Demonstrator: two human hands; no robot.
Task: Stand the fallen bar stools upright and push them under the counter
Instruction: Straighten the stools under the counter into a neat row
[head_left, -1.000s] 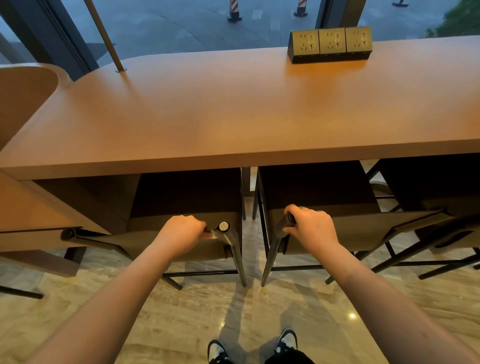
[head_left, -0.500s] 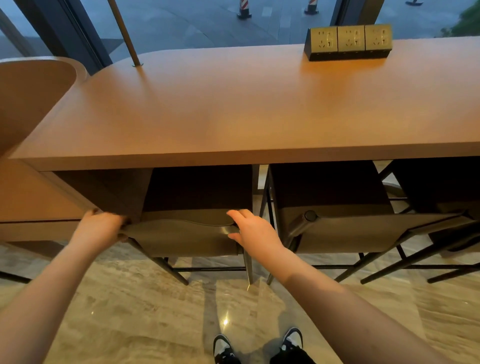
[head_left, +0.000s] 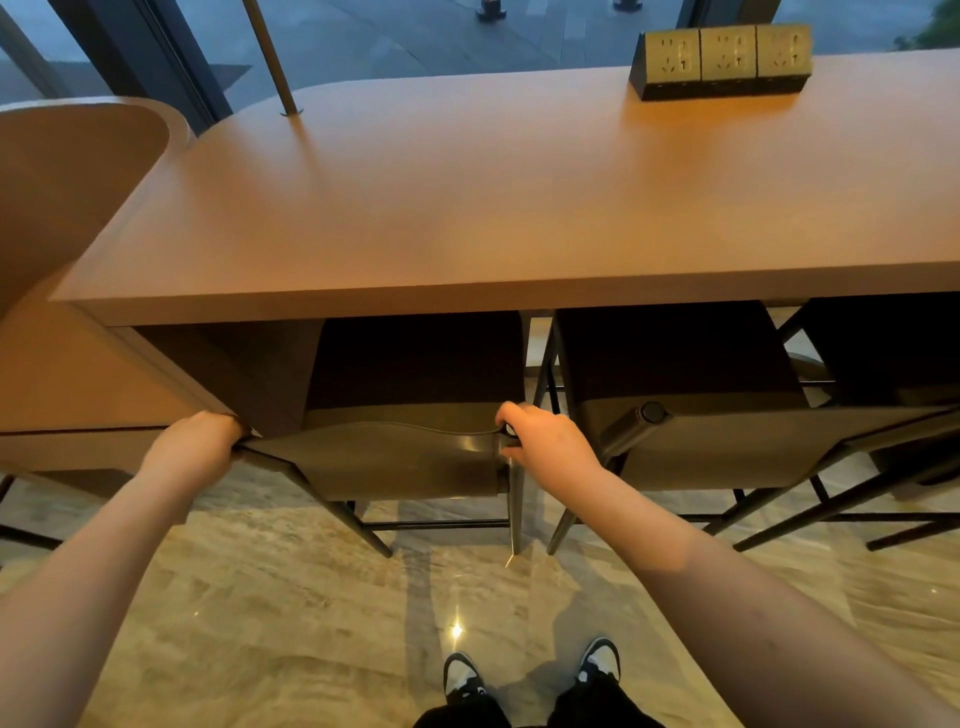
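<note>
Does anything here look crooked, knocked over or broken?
Nothing stands out. Both hands, left and right, grip the backrest of an upright stool tucked under the counter, level with the neighbouring stool.

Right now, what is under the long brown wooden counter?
Under the wooden counter, three dark metal-legged bar stools: leftmost held by both hands, middle, right one partly shown. Their seats' far parts are hidden.

I saw a pale marbled floor (head_left: 249, 613) catching a glint of light, tall windows (head_left: 395, 31) at the far side, and a curved wooden partition (head_left: 67, 171) at left.
</note>
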